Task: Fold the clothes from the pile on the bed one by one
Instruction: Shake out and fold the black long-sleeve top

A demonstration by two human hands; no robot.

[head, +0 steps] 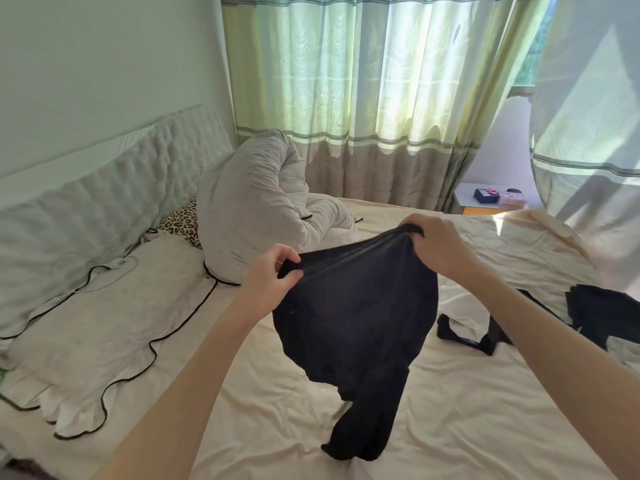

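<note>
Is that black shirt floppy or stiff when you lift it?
Probably floppy: the black shirt sags between the left hand and right hand, its sleeve dangling onto the bed. Likely light, since only pinching fingers hold it.

Location: a home bedroom. Indicators: a bed point(450, 393) with a cream sheet, a padded headboard point(104, 181), a scalloped pillow point(97, 327), a leopard-print cushion point(183, 220) and a rolled quilt point(249, 202). Green striped curtains point(363, 98) cover a sunlit window. A small nightstand point(485, 202) stands beside the bed.
</note>
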